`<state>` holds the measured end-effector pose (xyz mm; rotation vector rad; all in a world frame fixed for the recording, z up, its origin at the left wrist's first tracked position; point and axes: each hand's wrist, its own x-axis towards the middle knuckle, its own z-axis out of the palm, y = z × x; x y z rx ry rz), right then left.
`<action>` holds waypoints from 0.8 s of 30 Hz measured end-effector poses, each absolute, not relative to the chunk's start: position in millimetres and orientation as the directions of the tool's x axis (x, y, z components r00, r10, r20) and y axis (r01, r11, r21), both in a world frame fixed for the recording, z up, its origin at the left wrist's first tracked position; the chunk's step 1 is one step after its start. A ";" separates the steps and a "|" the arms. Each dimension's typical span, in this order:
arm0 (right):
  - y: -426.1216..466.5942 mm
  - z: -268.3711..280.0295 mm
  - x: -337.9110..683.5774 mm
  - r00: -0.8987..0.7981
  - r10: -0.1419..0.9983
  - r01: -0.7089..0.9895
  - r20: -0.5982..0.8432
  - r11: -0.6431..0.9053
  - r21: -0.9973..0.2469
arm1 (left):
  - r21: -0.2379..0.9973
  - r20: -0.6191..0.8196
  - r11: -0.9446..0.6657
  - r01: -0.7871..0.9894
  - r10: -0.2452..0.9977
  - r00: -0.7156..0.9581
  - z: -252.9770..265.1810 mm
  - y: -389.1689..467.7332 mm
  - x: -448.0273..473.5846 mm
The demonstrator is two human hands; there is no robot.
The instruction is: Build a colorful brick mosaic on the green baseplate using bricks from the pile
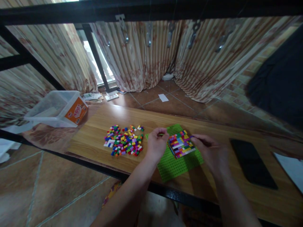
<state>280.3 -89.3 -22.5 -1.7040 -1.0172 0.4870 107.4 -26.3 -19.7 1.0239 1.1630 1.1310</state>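
A green studded baseplate (pixel 175 168) lies on the wooden table, turned at an angle. On it stands a flat block of multicoloured toy bricks (pixel 181 144) laid in rows. My left hand (pixel 157 142) is at the left edge of this block, its thumb and fingers curled together; whatever they hold, if anything, is hidden. To the right of the block, my right hand (pixel 209 148) pinches a small dark purple brick (pixel 192 136) between its fingertips, close to the block's upper right corner. Left of the baseplate spreads a pile of loose bricks (pixel 125 142) in many colours.
A clear plastic bin (pixel 53 108) with an orange label stands beyond the table's left end. A black tablet-like slab (pixel 253 162) lies to the right, near white paper (pixel 290 168). Above the far side runs a black metal bar (pixel 151 11) with hooks, before striped curtains (pixel 142 56).
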 end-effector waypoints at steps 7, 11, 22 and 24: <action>-85.0 -32.2 272.3 0.436 0.885 0.544 0.166 -0.112 -0.831 | 0.981 -0.188 0.193 -0.028 0.973 0.131 -27.0 -31.2 110.5; -83.1 -32.3 267.4 0.431 0.869 0.625 0.243 -0.093 -0.775 | 0.982 -0.181 0.187 -0.031 0.974 0.138 -27.9 -30.8 108.7; -79.3 -28.1 250.6 0.364 0.829 0.835 0.425 -0.089 -0.543 | 0.982 -0.184 0.188 -0.016 0.970 0.157 -29.6 -31.9 109.1; -78.3 -28.1 248.4 0.335 0.830 0.868 0.446 -0.088 -0.488 | 0.983 -0.178 0.181 -0.008 0.972 0.153 -29.1 -32.2 108.5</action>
